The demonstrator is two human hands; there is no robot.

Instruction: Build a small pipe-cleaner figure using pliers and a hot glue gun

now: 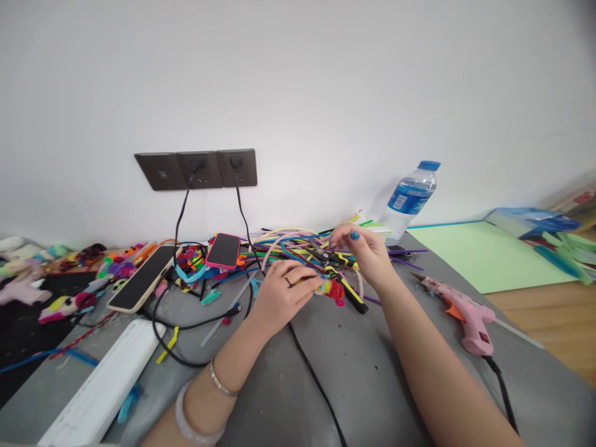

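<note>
My left hand (285, 293), wearing a ring, is closed round a small red and yellow fuzzy figure (336, 290) that looks made of pipe cleaners. Its red end sticks out past my fingertips, just above the table. To its right, my right hand (365, 249) is raised with thumb and fingers pinched together. Whatever thin thing may be between those fingers is too small to make out. Beneath and between both hands lie pliers with yellow and black handles (357, 303). Behind them spreads a pile of loose pipe cleaners (279, 242) in many colours.
A pink glue gun (470, 316) lies at the right with its cord. A water bottle (410, 198) leans by the wall. Phones (144, 279), a white power strip (105, 385) and black cables (311, 366) lie left and centre. Green paper (493, 254) is at right.
</note>
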